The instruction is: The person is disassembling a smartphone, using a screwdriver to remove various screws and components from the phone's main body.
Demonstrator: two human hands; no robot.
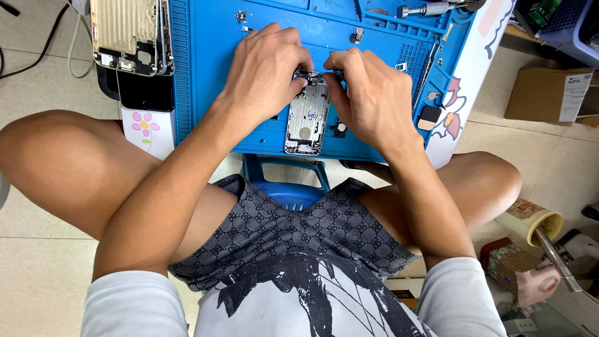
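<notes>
at the far left a stack of phone housings (131,34) lay beside the blue work mat (206,75), apart from both hands. the left hand (265,72) curled over the top left corner of the open silver phone shell (307,118), which lay at the mat's near middle, its fingertips pressed to the shell's upper edge. the right hand (368,93) met it there, fingers pinched together on a small part at the shell's top, and farther right a cardboard box (549,93) sat on the floor.

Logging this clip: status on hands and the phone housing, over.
Left hand and right hand both pinching at top end of opened phone housing. Housing flat on blue mat. Small parts lie beside it.
</notes>
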